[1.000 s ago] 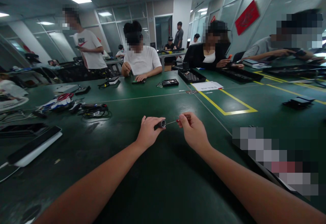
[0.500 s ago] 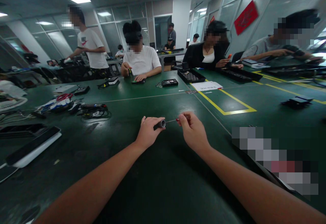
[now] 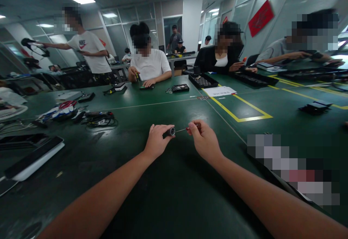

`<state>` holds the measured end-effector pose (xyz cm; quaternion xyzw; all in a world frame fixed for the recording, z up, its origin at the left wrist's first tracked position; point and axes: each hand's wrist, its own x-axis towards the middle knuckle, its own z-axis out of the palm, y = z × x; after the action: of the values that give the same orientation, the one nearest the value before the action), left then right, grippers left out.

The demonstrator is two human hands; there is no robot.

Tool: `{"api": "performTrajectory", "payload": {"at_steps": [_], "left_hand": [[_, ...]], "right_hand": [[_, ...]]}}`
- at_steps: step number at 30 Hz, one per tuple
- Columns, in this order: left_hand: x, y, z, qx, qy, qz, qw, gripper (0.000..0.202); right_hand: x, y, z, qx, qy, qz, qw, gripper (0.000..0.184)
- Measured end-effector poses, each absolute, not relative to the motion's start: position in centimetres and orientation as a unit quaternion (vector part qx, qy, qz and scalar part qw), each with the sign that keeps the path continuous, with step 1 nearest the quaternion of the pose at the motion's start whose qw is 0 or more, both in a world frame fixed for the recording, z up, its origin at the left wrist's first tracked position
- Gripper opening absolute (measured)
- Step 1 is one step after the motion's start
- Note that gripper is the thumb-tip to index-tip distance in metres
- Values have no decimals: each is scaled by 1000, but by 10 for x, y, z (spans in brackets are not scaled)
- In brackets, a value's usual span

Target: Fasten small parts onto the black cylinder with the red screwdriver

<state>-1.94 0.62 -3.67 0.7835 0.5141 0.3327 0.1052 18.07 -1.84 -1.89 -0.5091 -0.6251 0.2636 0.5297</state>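
Observation:
Between the fingers and thumb of my left hand (image 3: 158,138) is a short dark cylinder (image 3: 170,131), its round, pale-rimmed end turned towards my other hand. My right hand (image 3: 205,139) pinches a screwdriver (image 3: 180,130) with a reddish handle, mostly covered by the fingers. Its thin metal shaft points left at the cylinder's end. Whether the tip touches the rim or goes inside cannot be made out. Both hands are held above the green table (image 3: 163,188).
Cables (image 3: 101,119) and gloves (image 3: 61,112) lie on the left, near a black-and-white device (image 3: 35,159). Black trays (image 3: 203,80) and a paper sheet (image 3: 221,91) are farther back, by yellow tape. A seated person (image 3: 150,65) works across the table.
My hands keep nearly the same pose, with the cylinder and screwdriver still held. In the background, the standing person at left has stretched an arm out leftward, with a dark headset-like object at its end.

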Motion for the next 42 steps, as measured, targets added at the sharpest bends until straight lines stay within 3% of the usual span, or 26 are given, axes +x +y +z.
{"api": "performTrajectory", "payload": {"at_steps": [31,42], "left_hand": [[-18,5,-34,779,522,326,119,31],[-19,8,-38,773,530,325,124,34]], "right_hand": [[180,-19,-21,-514,-627,258,525,28],[182,-25,-12,-500,-604,215,582,30]]}}
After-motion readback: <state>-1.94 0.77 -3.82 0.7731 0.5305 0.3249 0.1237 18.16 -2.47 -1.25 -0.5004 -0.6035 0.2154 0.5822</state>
